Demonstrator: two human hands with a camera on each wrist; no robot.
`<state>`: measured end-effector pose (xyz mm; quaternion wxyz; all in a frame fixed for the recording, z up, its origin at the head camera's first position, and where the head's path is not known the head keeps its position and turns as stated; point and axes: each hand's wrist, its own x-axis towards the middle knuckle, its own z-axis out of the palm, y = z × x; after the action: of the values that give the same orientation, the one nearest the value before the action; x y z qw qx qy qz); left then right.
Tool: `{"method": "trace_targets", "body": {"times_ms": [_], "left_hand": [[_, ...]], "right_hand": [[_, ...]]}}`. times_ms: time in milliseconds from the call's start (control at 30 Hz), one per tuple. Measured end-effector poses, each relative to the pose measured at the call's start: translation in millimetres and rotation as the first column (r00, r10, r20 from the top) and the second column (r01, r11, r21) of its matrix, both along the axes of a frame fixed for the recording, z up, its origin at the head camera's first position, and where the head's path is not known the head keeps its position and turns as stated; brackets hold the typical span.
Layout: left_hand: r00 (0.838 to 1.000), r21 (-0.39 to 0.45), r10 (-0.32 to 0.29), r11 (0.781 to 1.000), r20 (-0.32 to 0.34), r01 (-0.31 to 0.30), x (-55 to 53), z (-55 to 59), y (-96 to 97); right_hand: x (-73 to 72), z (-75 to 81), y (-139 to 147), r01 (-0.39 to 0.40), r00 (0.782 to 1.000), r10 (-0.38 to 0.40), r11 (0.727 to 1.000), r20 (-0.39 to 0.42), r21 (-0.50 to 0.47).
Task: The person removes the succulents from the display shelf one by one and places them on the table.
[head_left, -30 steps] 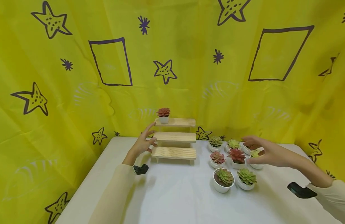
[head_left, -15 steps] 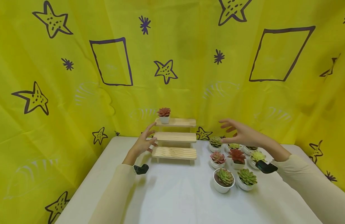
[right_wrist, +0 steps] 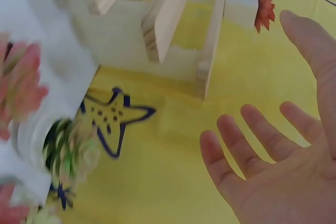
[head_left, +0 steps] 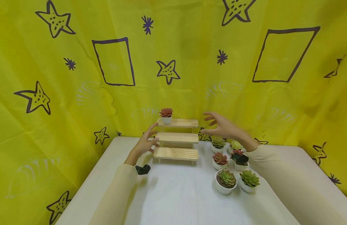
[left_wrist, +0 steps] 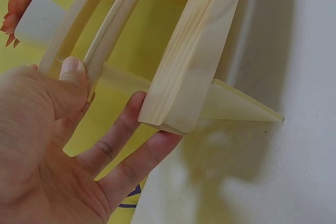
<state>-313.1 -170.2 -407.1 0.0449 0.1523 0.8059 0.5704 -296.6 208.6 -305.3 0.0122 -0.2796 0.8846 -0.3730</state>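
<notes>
A three-tier wooden stand (head_left: pixel 177 137) stands at the back of the table, with a red succulent in a white pot (head_left: pixel 166 116) at the left of its top tier. My left hand (head_left: pixel 143 145) holds the stand's left end. In the left wrist view its thumb (left_wrist: pixel 72 72) lies on the middle board and two fingertips touch the end of the lowest board. My right hand (head_left: pixel 222 125) is in the air right of the top tier, fingers spread and nothing in them. The right wrist view shows its bare palm (right_wrist: pixel 294 187) facing the potted red succulent.
Several potted succulents stand on the right of the white table (head_left: pixel 173 193), among them a green one in front (head_left: pixel 249 178) and a pink one (head_left: pixel 219 158). The right forearm passes over the rear pots and hides some. A yellow patterned curtain (head_left: pixel 190 93) hangs behind.
My right hand has moved left and away from over the succulents toward the stand's top tier, staying empty. The left hand keeps its place on the stand.
</notes>
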Motion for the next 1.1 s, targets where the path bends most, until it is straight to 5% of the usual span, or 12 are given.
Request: {"method": "trace_targets", "body": {"times_ms": [333, 600, 1100], "left_hand": [[1.000, -0.001, -0.003, 1.000, -0.005, 0.003, -0.8, -0.8, -1.9], [1.000, 0.002, -0.008, 1.000, -0.015, 0.008, 2.9, 2.7, 0.8], [1.000, 0.001, 0.004, 1.000, -0.013, -0.004, -2.9, -3.4, -2.5]], "right_hand": [[-16.4, -8.2, -50, 0.065, 0.998, -0.064, 0.990, 0.011, -0.123], [-27.4, -16.1, -90, 0.125, 0.992, -0.115, 0.952, 0.053, -0.279], [-44.7, -31.2, -136, 0.182, 0.981, -0.149, 0.922, 0.123, -0.342]]}}
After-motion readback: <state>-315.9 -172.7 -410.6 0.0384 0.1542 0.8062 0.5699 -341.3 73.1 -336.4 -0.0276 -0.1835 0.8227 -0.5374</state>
